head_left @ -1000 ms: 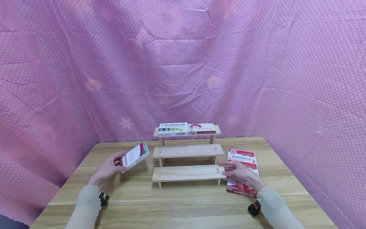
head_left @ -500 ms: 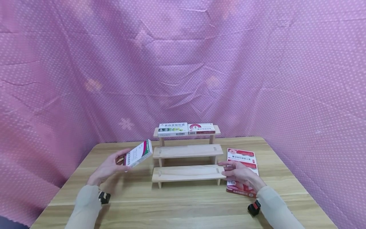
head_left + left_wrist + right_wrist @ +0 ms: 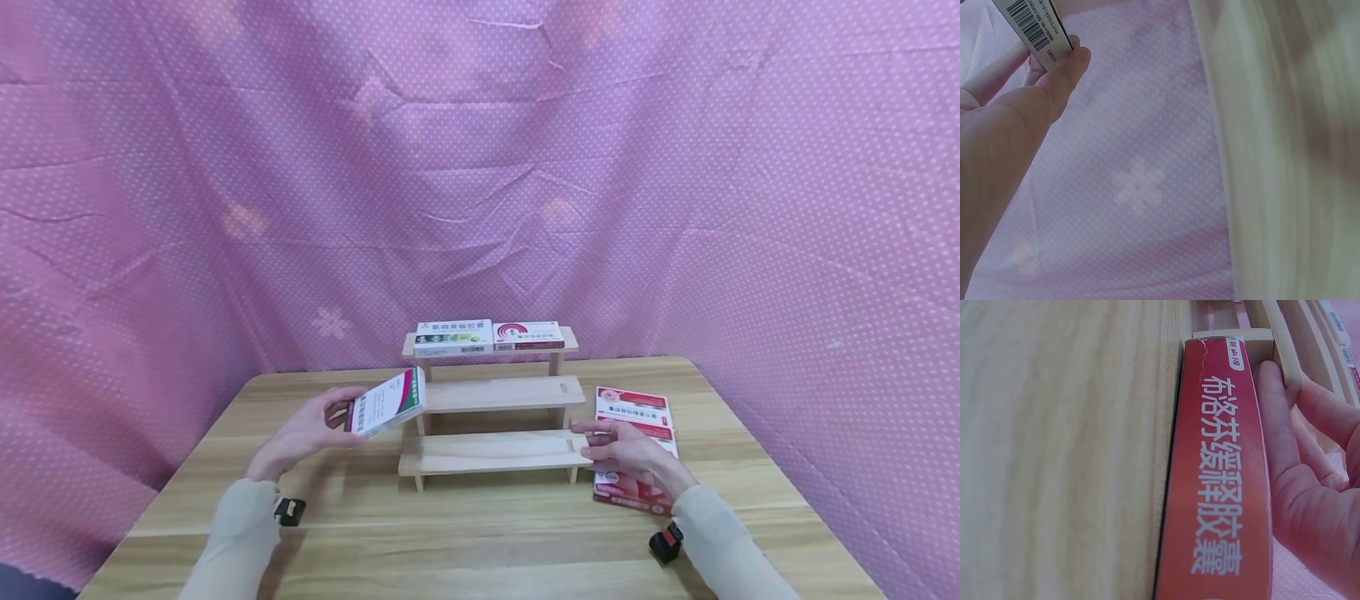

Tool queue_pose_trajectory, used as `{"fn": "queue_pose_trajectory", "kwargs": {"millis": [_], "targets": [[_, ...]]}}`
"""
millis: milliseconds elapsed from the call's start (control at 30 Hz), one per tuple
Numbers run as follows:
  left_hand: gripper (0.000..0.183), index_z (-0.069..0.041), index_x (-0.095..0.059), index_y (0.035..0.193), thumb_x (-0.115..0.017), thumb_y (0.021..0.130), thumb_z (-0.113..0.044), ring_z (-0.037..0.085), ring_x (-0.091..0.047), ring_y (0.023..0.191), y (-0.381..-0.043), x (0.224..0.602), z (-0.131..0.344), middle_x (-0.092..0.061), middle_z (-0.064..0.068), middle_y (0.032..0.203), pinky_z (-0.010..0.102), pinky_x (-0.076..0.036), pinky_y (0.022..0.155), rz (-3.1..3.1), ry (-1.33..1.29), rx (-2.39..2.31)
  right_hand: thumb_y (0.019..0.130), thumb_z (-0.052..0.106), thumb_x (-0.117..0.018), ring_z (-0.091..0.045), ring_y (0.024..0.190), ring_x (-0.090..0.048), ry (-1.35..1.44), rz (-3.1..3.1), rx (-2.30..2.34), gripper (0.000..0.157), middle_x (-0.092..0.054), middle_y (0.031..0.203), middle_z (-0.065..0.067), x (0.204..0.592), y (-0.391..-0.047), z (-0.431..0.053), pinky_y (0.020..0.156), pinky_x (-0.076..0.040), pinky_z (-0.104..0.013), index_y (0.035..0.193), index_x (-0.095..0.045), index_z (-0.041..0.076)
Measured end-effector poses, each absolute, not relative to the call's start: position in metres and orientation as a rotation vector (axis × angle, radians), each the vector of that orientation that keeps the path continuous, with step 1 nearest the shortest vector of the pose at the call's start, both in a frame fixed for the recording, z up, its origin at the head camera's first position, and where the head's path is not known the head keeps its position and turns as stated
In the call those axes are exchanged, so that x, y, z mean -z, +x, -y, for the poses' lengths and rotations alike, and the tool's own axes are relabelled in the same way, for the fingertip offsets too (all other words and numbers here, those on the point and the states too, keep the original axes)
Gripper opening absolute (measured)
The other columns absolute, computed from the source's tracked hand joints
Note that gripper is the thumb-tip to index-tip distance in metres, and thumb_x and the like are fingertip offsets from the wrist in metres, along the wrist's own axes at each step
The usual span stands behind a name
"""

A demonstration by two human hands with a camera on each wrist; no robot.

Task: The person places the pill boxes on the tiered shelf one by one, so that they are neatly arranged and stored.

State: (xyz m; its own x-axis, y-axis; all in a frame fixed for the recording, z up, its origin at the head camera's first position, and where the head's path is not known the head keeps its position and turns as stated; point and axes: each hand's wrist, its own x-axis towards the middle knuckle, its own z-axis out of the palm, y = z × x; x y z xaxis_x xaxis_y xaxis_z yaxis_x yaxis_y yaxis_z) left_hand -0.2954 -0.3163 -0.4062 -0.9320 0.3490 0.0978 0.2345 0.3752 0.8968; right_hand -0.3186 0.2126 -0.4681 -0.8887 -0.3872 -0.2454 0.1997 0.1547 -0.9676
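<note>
My left hand [image 3: 311,429] grips a white medicine box [image 3: 388,404] with a magenta and green end, held tilted at the left end of the middle step [image 3: 502,393]. In the left wrist view the thumb and fingers pinch the box's barcode end [image 3: 1034,28]. The three-step wooden display stand [image 3: 495,450] stands upright. My right hand [image 3: 633,457] pinches the right end of its lowest step, thumb and fingers on either face of the board [image 3: 1285,353]. Beside that hand, a red medicine box [image 3: 1219,469] lies close along the stand's end.
On the top step lie two medicine boxes side by side, a white and green one [image 3: 453,335] and a white and red one [image 3: 528,335]. More red and white boxes [image 3: 633,404] lie right of the stand. A pink dotted cloth [image 3: 480,183] hangs behind the table [image 3: 450,550].
My left hand has carried the white medicine box rightward, from over the left of the table to the stand's middle step. The right hand stays at the lowest step.
</note>
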Motion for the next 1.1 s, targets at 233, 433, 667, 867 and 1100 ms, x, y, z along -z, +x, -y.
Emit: {"fn": "queue_pose_trajectory", "kwargs": {"millis": [233,433,667,867,1100], "targets": [[0.086,-0.004,-0.043,0.143,-0.086,0.069,-0.012,0.033,-0.051,0.124,-0.299,0.401,0.291,-0.047,0.019,0.139,0.031,-0.050,0.102,-2.516,0.580,-1.567,0.091,0.010,-0.067,-0.023,0.103,-0.065,-0.193,-1.973,1.791,0.054,-0.055,0.121,-0.016,0.468,-0.318,-0.213,0.094,-0.056,-0.039,0.141,-0.049,0.003],[0.085,-0.008,-0.045,0.143,-0.086,0.070,-0.013,0.031,-0.050,0.126,-0.305,0.401,0.275,-0.050,0.015,0.139,0.039,-0.045,0.106,-2.557,0.598,-1.514,0.091,0.008,-0.066,-0.023,0.103,-0.065,-0.196,-1.954,1.801,0.054,-0.056,0.119,-0.016,0.468,-0.318,-0.213,0.094,-0.057,-0.040,0.142,-0.048,0.002],[0.087,-0.007,-0.042,0.145,-0.086,0.071,-0.015,0.033,-0.050,0.127,-0.309,0.399,0.253,-0.049,0.015,0.140,0.048,-0.043,0.109,-2.578,0.620,-1.504,0.091,0.010,-0.067,-0.024,0.104,-0.064,-0.181,-1.976,1.791,0.053,-0.054,0.121,-0.016,0.467,-0.318,-0.213,0.094,-0.056,-0.039,0.140,-0.051,0.004],[0.091,-0.003,-0.040,0.146,-0.087,0.070,-0.017,0.036,-0.044,0.134,-0.313,0.401,0.233,-0.044,0.014,0.144,0.052,-0.035,0.115,-2.575,0.646,-1.512,0.090,0.011,-0.068,-0.023,0.102,-0.065,-0.173,-1.995,1.784,0.052,-0.055,0.120,-0.015,0.466,-0.318,-0.214,0.093,-0.057,-0.039,0.139,-0.052,0.005],[0.089,-0.009,-0.042,0.146,-0.087,0.070,-0.018,0.028,-0.055,0.122,-0.314,0.405,0.218,-0.049,0.010,0.137,0.041,-0.050,0.104,-2.583,0.594,-1.543,0.091,0.009,-0.067,-0.022,0.102,-0.065,-0.186,-1.955,1.799,0.053,-0.055,0.118,-0.015,0.467,-0.317,-0.213,0.094,-0.057,-0.039,0.141,-0.050,0.003]]}}
